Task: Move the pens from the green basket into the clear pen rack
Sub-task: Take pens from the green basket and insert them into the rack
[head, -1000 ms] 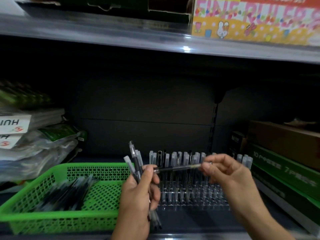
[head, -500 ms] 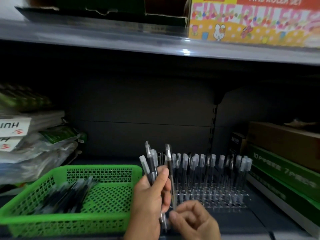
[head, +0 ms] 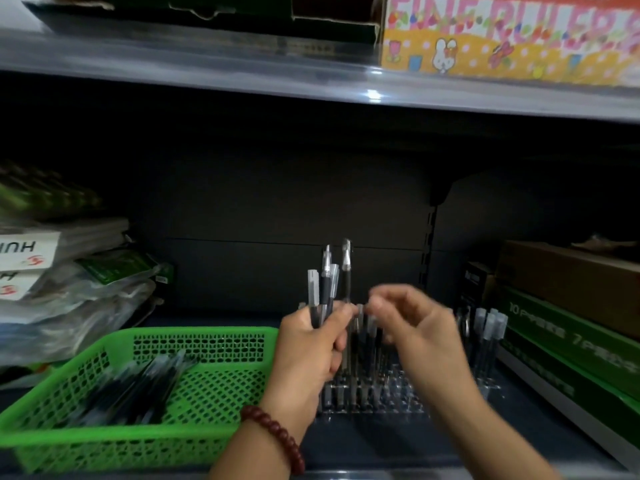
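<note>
The left hand (head: 311, 344) has its fingers (head: 341, 315) clamped on a bundle of pens (head: 325, 289), caps standing upright above the fist. The right hand (head: 415, 327) is blurred just beside it; its fingers (head: 379, 301) are pinched near one pen's barrel, though contact cannot be told. Behind both hands, the clear pen rack (head: 485, 344) is mostly hidden. More pens (head: 138, 386), smeared, lie in the green basket (head: 214, 441) at the shelf's front left corner.
</note>
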